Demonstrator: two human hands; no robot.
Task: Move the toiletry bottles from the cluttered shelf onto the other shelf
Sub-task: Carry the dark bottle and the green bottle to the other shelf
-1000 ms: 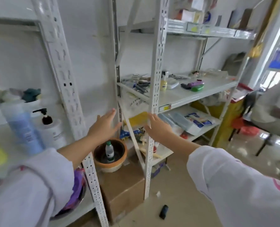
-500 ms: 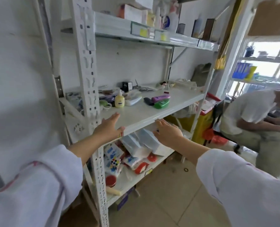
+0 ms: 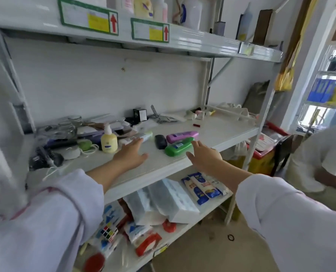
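Two hands over the cluttered shelf (image 3: 212, 134), both spread, empty.
Left hand (image 3: 130, 156) near yellow pump bottle (image 3: 109, 141); right hand (image 3: 203, 156) just beside green bottle (image 3: 178, 147), purple bottle (image 3: 181, 136) behind. Risk: lying bottles may roll off the front edge if nudged; upright pump bottle may tip into glass jars (image 3: 69, 126).

- The left hand (image 3: 130, 155) reached forward at about 11 o'clock, palm down, fingers straight and close together, thumb spread toward 3 o'clock, holding nothing.
- The left forearm ran bare back toward 7 o'clock into a pale sleeve (image 3: 51, 216).
- The right hand (image 3: 203, 156) reached forward at about 1 o'clock, palm down, fingers loosely extended toward 11 o'clock, holding nothing.
- The right forearm ran back toward 5 o'clock into a pale sleeve (image 3: 292, 218).
- The two hands were level with each other and apart.
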